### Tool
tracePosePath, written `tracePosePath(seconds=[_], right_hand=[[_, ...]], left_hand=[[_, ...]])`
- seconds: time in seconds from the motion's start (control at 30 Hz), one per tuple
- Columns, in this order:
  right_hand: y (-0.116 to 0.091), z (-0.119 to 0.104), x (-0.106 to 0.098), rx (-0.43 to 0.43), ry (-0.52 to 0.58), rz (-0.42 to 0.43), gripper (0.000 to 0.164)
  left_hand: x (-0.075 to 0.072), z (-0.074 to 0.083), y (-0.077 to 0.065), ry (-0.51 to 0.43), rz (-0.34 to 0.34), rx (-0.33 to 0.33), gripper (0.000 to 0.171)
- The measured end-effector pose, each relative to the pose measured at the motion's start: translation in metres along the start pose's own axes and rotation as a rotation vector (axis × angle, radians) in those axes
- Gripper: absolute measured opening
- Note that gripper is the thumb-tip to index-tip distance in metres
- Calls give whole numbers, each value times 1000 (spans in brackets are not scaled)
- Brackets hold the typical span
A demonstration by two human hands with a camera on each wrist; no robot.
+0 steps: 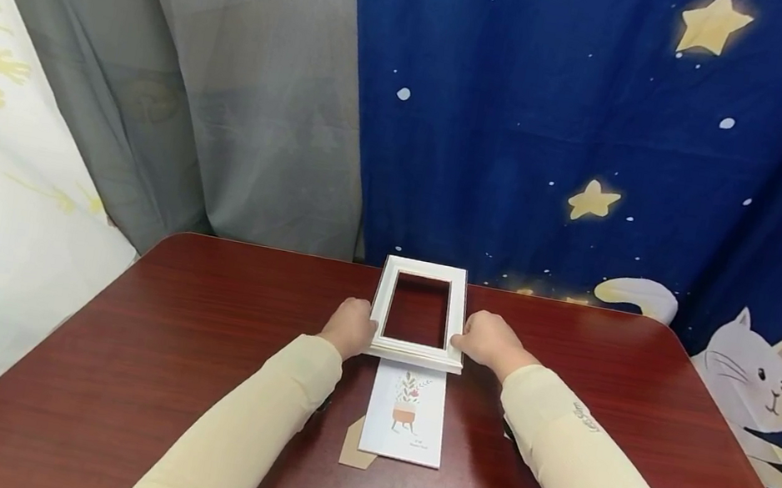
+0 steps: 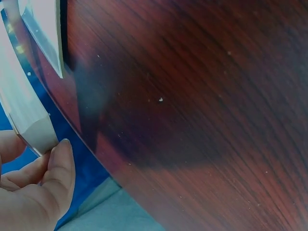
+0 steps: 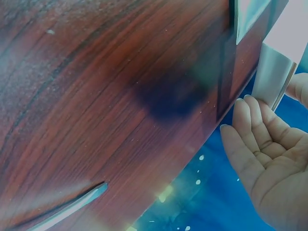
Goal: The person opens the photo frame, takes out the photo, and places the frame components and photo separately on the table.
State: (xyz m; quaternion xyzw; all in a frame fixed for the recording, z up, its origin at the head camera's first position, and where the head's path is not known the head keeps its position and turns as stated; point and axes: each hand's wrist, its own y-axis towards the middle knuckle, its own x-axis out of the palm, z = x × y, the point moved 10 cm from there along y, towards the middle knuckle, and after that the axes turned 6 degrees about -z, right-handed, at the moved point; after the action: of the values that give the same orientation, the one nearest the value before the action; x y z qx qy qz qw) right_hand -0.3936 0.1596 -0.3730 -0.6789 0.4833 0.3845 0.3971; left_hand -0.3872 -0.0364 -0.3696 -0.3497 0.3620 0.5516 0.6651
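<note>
A white picture frame (image 1: 414,352) with an open, see-through middle is held up off the table in the head view. My left hand (image 1: 351,327) grips its left side and my right hand (image 1: 493,341) its right side. In the left wrist view, thumb and fingers pinch the edge of the frame (image 2: 29,110). The right wrist view has the frame (image 3: 278,77) between the thumb and fingers of my right hand (image 3: 274,159). Below the frame lies a white panel (image 1: 377,436) printed with a potted plant. A brown cardboard piece (image 1: 357,452) sticks out from under it.
The dark red wooden table (image 1: 188,382) ends at a back edge near the frame. Behind it hang a grey curtain (image 1: 270,91) and a blue star curtain (image 1: 514,128). A thin, pale, flat object (image 3: 72,207) lies on the table in the right wrist view.
</note>
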Motion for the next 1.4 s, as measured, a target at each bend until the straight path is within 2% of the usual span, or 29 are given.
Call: tracePosePath(seconds=[0.3,0.8,1.4], right_hand=[[9,7,-2,13,-28,11,39],[22,11,3,46,-31,9,39],[32,19,10,78,-21,10,36]], left_hand=[[7,1,11,-7,-3,17,15],[15,-9,29,1,-8,-7,18],[20,-13,37,6,-17,-14,20]])
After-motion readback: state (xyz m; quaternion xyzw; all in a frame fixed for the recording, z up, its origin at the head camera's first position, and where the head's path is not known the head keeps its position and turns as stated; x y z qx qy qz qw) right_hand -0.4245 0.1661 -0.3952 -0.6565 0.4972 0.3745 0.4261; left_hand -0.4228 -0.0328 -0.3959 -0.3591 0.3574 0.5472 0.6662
